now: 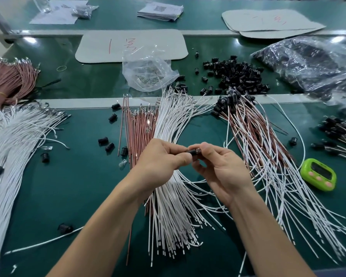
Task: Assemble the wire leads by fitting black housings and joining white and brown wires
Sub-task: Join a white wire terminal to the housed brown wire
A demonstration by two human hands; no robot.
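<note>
White wires fan through the middle of the frame on the green table, with brown wires just to their left. A pile of black housings sits upper right. At centre, the left hand and right hand both pinch a single black housing between curled fingertips.

One small black cylindrical plastic housing, horizontal, pinched between left hand and right hand, above fanned thin white wires; thin brown wires alongside.
</note>
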